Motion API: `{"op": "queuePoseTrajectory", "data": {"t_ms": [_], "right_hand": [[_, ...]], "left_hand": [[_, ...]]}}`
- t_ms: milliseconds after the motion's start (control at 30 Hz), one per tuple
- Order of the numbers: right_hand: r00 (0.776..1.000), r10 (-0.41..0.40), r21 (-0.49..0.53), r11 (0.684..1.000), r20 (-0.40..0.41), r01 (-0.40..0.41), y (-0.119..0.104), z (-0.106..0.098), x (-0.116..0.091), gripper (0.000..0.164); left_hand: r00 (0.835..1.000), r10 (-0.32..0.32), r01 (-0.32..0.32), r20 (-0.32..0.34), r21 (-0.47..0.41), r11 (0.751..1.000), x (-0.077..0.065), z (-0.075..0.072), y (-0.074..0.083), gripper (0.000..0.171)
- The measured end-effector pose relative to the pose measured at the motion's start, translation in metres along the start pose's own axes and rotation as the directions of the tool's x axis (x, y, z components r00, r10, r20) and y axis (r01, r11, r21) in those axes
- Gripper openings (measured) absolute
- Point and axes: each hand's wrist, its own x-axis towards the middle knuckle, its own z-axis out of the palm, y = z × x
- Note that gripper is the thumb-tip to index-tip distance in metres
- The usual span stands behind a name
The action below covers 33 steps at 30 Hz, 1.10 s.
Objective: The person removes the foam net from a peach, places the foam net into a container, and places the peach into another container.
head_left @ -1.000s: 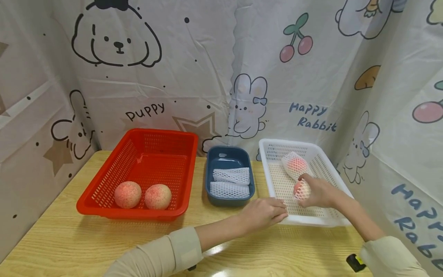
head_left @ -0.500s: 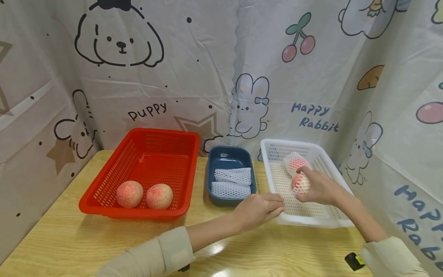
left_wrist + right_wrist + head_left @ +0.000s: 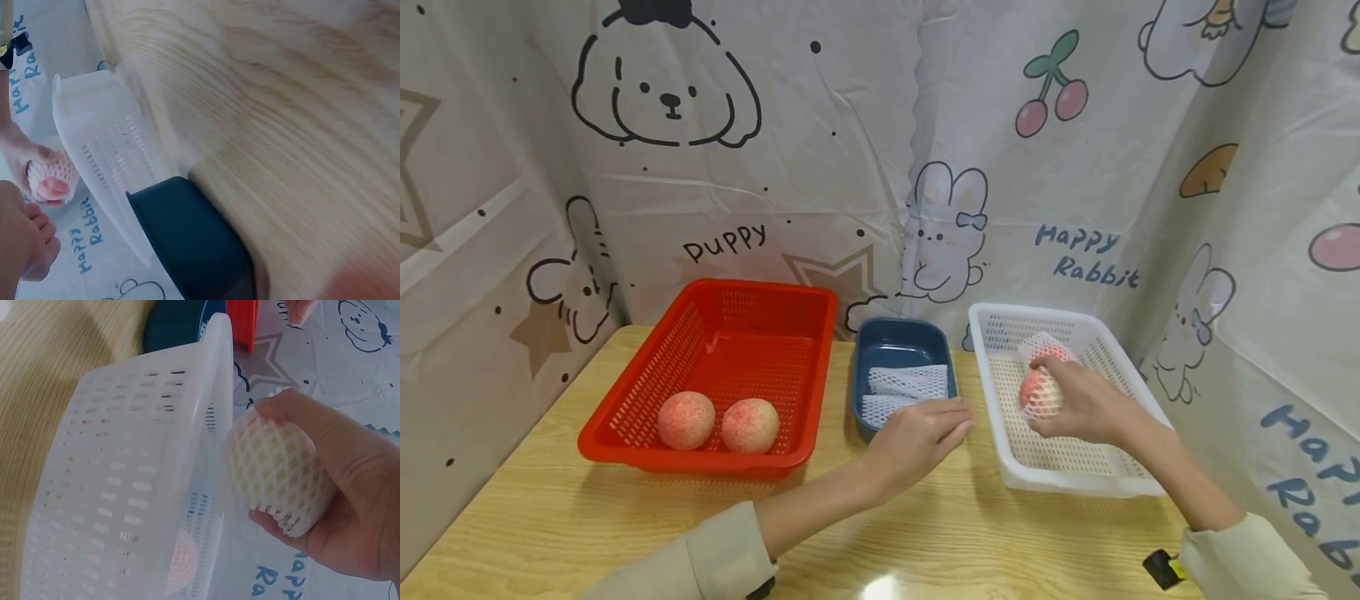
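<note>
My right hand (image 3: 1090, 404) grips a peach in a white foam net (image 3: 1040, 396), raised over the white basket (image 3: 1075, 482). In the right wrist view, the thumb and fingers wrap the netted peach (image 3: 275, 465) above the basket's rim. Another netted peach (image 3: 1051, 345) lies in that basket, partly hidden behind the held one. My left hand (image 3: 921, 437) hovers at the near side of the dark blue dish (image 3: 904, 332), fingers loosely bent and holding nothing. White foam net sleeves (image 3: 908, 382) lie in the dish, one partly covered by this hand.
A red basket (image 3: 707, 460) stands on the left with two bare peaches, one on the left (image 3: 687, 420) and one on the right (image 3: 750, 425). All containers share a wooden table (image 3: 992, 542). A printed curtain (image 3: 850, 167) hangs behind and at both sides.
My left hand has left the white basket's near left corner and moved left to the dish. My right hand has shifted the netted peach slightly left and up.
</note>
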Motion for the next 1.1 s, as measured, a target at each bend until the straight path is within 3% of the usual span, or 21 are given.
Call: {"op": "queuePoseTrajectory", "data": {"t_ms": [233, 600, 900, 1100], "right_hand": [[1.0, -0.019, 0.011, 1.0, 0.003, 0.019, -0.011, -0.001, 0.003, 0.076], [0.997, -0.073, 0.028, 0.997, 0.028, 0.072, -0.034, -0.003, 0.004, 0.079], [0.988, -0.146, 0.044, 0.989, 0.043, 0.144, -0.061, -0.002, 0.002, 0.081], [0.984, -0.166, 0.066, 0.985, 0.071, 0.161, -0.076, 0.005, 0.002, 0.082]], "left_hand": [[0.999, 0.005, -0.004, -0.034, 0.038, 0.999, -0.013, -0.01, -0.004, 0.018], [0.995, 0.013, -0.006, -0.101, 0.069, 0.998, -0.028, -0.038, -0.01, 0.019], [0.995, 0.009, 0.003, -0.096, 0.12, 0.993, -0.037, -0.056, -0.008, 0.026], [0.999, -0.035, 0.041, -0.041, 0.173, 0.984, -0.049, -0.067, -0.01, 0.032]]}}
